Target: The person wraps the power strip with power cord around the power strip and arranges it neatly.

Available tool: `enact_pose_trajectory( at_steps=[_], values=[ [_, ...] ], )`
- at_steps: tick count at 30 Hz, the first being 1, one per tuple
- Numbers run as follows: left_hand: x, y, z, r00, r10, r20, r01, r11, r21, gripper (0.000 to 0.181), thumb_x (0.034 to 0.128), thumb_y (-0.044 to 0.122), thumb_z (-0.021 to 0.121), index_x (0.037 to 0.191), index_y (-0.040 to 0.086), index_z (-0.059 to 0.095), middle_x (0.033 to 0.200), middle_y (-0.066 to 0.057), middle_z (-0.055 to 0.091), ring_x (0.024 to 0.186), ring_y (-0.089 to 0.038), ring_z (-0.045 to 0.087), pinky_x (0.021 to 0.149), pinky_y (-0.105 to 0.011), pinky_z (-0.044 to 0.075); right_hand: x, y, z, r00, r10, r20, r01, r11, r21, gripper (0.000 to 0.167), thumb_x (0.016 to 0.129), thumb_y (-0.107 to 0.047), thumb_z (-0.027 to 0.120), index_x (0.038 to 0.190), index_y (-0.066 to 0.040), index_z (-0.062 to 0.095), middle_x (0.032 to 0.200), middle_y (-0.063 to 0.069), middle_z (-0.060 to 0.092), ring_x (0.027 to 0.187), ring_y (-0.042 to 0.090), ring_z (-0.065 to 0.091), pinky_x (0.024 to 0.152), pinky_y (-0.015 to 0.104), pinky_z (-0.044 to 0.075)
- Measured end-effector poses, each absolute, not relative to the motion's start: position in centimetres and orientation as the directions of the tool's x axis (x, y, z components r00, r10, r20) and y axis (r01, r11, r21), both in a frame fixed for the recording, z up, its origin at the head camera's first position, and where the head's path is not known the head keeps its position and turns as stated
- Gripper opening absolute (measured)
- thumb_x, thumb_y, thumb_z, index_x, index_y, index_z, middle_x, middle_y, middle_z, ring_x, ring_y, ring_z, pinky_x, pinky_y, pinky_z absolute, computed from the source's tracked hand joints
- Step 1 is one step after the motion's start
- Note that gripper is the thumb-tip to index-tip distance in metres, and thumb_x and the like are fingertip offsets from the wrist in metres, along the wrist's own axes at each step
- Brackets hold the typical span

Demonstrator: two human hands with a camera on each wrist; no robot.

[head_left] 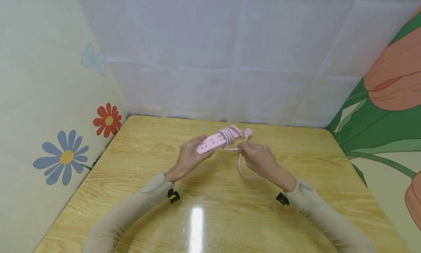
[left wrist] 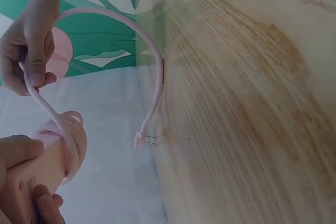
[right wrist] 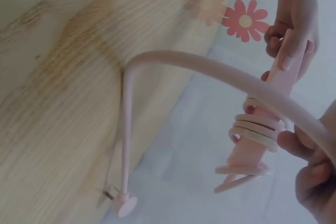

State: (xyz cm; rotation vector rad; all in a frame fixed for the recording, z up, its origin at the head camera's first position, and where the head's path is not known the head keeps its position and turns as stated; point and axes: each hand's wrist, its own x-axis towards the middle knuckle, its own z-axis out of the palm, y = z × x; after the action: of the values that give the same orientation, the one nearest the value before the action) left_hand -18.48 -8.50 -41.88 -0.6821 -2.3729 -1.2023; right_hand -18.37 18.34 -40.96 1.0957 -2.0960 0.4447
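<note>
A pink power strip [head_left: 210, 143] is held above the table, tilted up toward the right. My left hand [head_left: 189, 156] grips its near end. Several turns of pink cord [head_left: 229, 135] are wrapped round the strip's far half. With thumb and fingers my right hand [head_left: 260, 161] pinches the cord just right of the strip; from there a loose length [right wrist: 210, 69] arcs down toward the table. At the cord's end is a round pink plug [right wrist: 125, 204] with metal prongs, near the tabletop in both wrist views. The strip's underside [left wrist: 31, 182] shows in the left wrist view.
The wood-grain table [head_left: 158, 216] reaches a pale cloth backdrop [head_left: 197, 63] at the back. A wall with painted flowers [head_left: 67, 157] borders the left, and one with tulips [head_left: 394, 77] the right. Dark wrist cameras [head_left: 173, 196] sit at both cuffs.
</note>
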Motion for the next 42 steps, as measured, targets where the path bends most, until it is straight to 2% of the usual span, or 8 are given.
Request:
enact_pose_trajectory(
  at_steps=[10,16,21,26,28,34,37,42],
  values=[
    [-18.3,-8.3,-41.7,-0.817,0.254,0.518,0.567,0.524,0.636,0.055,0.0782,0.013,0.084,0.126,-0.003,0.062,0.111,-0.015,0.069,0.092,-0.023,0.065,0.077,-0.034,0.056,-18.4,19.2,-40.2,-0.327,-0.57,0.754,-0.788,0.605,0.115,0.016,0.084,-0.01,0.074,0.093,0.001,0.066,0.074,0.012,0.066,0.045,0.017,0.056,0.034,0.024,0.039],
    [-18.2,-8.6,-42.0,-0.821,0.272,0.501,0.561,0.545,0.623,0.056,0.0791,0.015,0.084,0.126,-0.006,0.061,0.114,-0.017,0.068,0.095,-0.025,0.066,0.079,-0.036,0.057,-18.8,19.7,-40.2,-0.33,-0.532,0.78,-0.759,0.641,0.115,0.049,0.101,-0.038,0.046,0.081,0.003,0.064,0.067,0.012,0.065,0.044,0.019,0.057,0.034,0.028,0.042],
    [-18.3,-8.8,-42.0,-0.818,0.273,0.506,0.564,0.559,0.608,0.057,0.079,0.015,0.084,0.126,-0.005,0.061,0.115,-0.018,0.068,0.096,-0.026,0.066,0.08,-0.037,0.057,-18.5,19.6,-40.0,-0.357,-0.555,0.751,-0.796,0.602,0.067,0.055,0.106,-0.04,0.035,0.083,0.0,0.064,0.073,0.011,0.066,0.047,0.016,0.056,0.036,0.025,0.041],
    [-18.4,-8.6,-41.8,-0.812,0.279,0.513,0.57,0.572,0.591,0.054,0.0794,0.016,0.084,0.126,-0.003,0.062,0.112,-0.015,0.069,0.093,-0.023,0.066,0.079,-0.034,0.056,-17.9,19.1,-39.2,-0.399,-0.591,0.701,-0.867,0.491,-0.08,0.012,0.091,-0.012,0.071,0.088,-0.003,0.064,0.079,0.008,0.066,0.055,0.015,0.057,0.043,0.024,0.045],
    [-18.4,-8.4,-41.7,-0.806,0.283,0.521,0.578,0.572,0.583,0.052,0.0804,0.016,0.083,0.125,-0.002,0.062,0.11,-0.014,0.069,0.092,-0.022,0.066,0.078,-0.033,0.056,-17.8,18.8,-38.9,-0.401,-0.622,0.673,-0.887,0.448,-0.115,0.019,0.078,0.001,0.078,0.092,-0.003,0.066,0.082,0.007,0.067,0.06,0.016,0.06,0.048,0.025,0.05],
    [-18.5,-7.8,-42.0,-0.808,0.319,0.495,0.579,0.586,0.567,0.05,0.0815,0.017,0.082,0.124,-0.002,0.063,0.11,-0.014,0.07,0.092,-0.021,0.066,0.078,-0.031,0.056,-17.6,17.9,-38.5,-0.266,-0.659,0.703,-0.898,0.435,0.067,0.017,0.092,-0.021,0.067,0.102,-0.009,0.072,0.093,0.006,0.07,0.053,0.014,0.06,0.041,0.019,0.044],
    [-18.3,-7.6,-42.1,-0.815,0.342,0.467,0.573,0.593,0.566,0.052,0.081,0.018,0.083,0.125,-0.002,0.063,0.111,-0.014,0.07,0.089,-0.02,0.065,0.074,-0.029,0.055,-17.7,17.8,-38.4,-0.171,-0.617,0.768,-0.847,0.49,0.205,0.037,0.101,-0.036,0.049,0.093,-0.008,0.072,0.084,0.004,0.069,0.048,0.013,0.054,0.038,0.024,0.042],
    [-18.1,-7.7,-41.9,-0.812,0.382,0.441,0.583,0.574,0.575,0.052,0.0829,0.021,0.081,0.126,0.0,0.062,0.111,-0.014,0.07,0.085,-0.017,0.064,0.069,-0.026,0.054,-18.0,18.1,-38.4,-0.121,-0.592,0.797,-0.788,0.546,0.286,0.04,0.104,-0.029,0.046,0.089,-0.003,0.072,0.08,0.007,0.068,0.058,0.02,0.059,0.046,0.032,0.051]
  ],
)
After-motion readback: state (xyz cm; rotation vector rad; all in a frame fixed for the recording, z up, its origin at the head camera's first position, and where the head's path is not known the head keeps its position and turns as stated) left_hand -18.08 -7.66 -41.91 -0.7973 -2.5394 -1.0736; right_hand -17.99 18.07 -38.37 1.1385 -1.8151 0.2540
